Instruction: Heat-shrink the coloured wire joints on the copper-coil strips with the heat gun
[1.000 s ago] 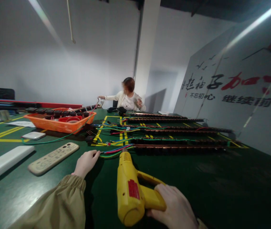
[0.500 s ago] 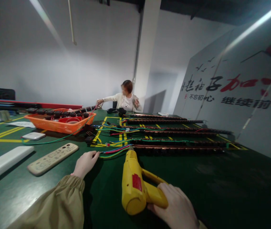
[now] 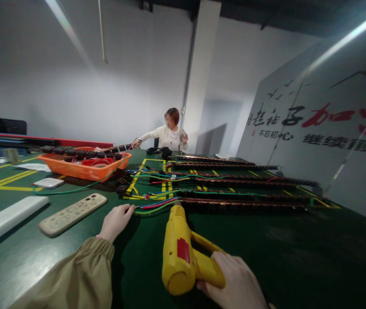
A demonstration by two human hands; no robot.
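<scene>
My right hand (image 3: 234,279) is wrapped round the handle of a yellow heat gun (image 3: 179,253). The gun's nozzle points away from me, at the left end of the nearest long dark strip (image 3: 241,206). My left hand (image 3: 117,221) pinches the ends of a bundle of coloured wires (image 3: 155,207), red, blue and green among them, that runs to that strip near the nozzle. Its fingertips hide the wire ends. Several more long strips with wires lie behind, roughly parallel to the nearest one.
An orange basket (image 3: 83,168) full of dark parts stands at the left. Nearer lie a beige remote (image 3: 73,214), a white power bank (image 3: 9,219) and a small white box (image 3: 48,183). Across the green table (image 3: 299,249) sits a person (image 3: 172,137), one hand by the basket's strips.
The heat gun's rear end has shifted slightly left and toward me, with my right hand on it. My left hand stays at the wires. The view has tilted a little.
</scene>
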